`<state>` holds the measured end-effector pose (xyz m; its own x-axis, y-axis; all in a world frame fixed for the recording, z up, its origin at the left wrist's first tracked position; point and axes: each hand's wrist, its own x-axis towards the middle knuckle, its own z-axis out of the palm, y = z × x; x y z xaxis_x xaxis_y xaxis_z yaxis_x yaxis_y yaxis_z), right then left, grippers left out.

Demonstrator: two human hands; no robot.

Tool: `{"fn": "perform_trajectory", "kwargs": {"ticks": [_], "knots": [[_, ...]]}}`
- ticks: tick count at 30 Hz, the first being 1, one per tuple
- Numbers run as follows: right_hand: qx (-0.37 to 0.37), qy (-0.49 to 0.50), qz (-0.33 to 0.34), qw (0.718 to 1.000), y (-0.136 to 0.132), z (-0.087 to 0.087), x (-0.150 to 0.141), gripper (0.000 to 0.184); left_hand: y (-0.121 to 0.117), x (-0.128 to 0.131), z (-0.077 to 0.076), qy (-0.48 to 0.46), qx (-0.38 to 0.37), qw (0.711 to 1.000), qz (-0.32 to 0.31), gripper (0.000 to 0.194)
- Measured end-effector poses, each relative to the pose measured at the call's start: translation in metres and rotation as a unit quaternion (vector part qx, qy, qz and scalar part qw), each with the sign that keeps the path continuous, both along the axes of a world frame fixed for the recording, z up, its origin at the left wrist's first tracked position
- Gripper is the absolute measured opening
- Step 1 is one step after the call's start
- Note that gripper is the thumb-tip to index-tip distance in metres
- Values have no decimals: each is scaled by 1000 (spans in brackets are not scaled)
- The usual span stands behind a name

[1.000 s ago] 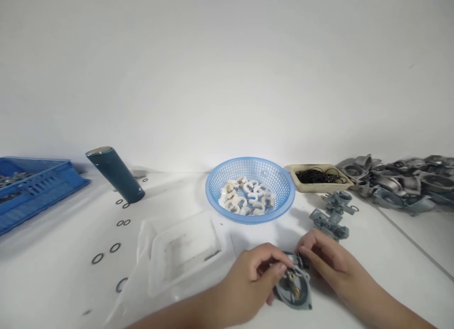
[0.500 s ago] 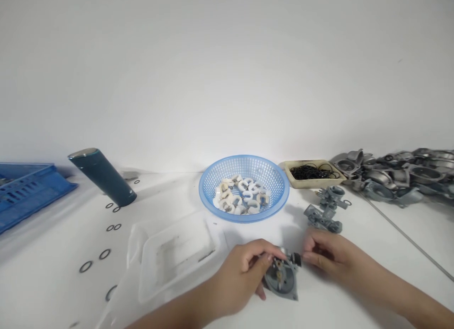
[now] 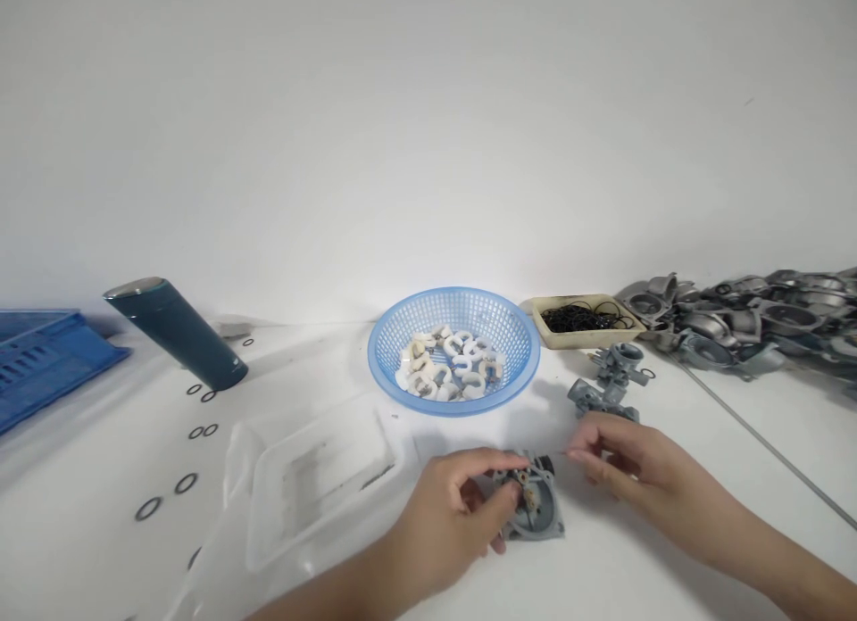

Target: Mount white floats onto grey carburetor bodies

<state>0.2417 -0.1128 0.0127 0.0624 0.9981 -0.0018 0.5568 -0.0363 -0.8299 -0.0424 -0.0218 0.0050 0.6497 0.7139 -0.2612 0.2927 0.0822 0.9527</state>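
Note:
My left hand (image 3: 455, 505) grips a grey metal carburettor body (image 3: 536, 509) that rests on the white table, fingers curled round its left side. Brass fittings show in the body's open face. My right hand (image 3: 619, 456) hovers just right of the body with thumb and forefinger pinched together on something thin that I cannot make out. Beyond the hands stands a blue mesh basket (image 3: 512, 376) holding several white C-shaped parts (image 3: 445, 367).
Two more grey metal bodies (image 3: 606, 385) lie behind my right hand. A beige tray of black O-rings (image 3: 582, 320) and a heap of metal castings (image 3: 750, 322) are at the right. A clear plastic tray (image 3: 314, 483), loose O-rings (image 3: 187, 483), a teal cylinder (image 3: 174, 334) and a blue crate (image 3: 40, 358) lie left.
My right hand has drawn back from the metal body to its right and now pinches its fingertips. The left hand keeps hold of the body, which shifted slightly up and left in view.

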Motion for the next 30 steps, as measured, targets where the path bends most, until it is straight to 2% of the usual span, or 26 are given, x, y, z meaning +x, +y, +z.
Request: {"fn": "perform_trajectory", "kwargs": {"ticks": [5, 8, 11, 17, 20, 26, 30], "knots": [[52, 14, 24, 998, -4, 2, -18, 44, 4, 1, -6, -33, -7, 999, -4, 59], [59, 25, 29, 998, -6, -2, -28, 42, 2, 1, -7, -74, 32, 997, -9, 47], [61, 37, 33, 997, -8, -5, -33, 41, -3, 2, -8, -98, 35, 994, -27, 37], [50, 42, 35, 997, -10, -7, -36, 42, -13, -1, -4, -57, 39, 997, -25, 35], [49, 47, 35, 997, -11, -5, -37, 44, -15, -3, -3, -33, 105, 993, -32, 38], [48, 65, 42, 996, -12, -1, -39, 42, -15, -4, -6, -116, 293, 949, -20, 30], [52, 58, 39, 996, -13, -2, -38, 41, -12, -2, -4, -123, 329, 936, -16, 26]]}}
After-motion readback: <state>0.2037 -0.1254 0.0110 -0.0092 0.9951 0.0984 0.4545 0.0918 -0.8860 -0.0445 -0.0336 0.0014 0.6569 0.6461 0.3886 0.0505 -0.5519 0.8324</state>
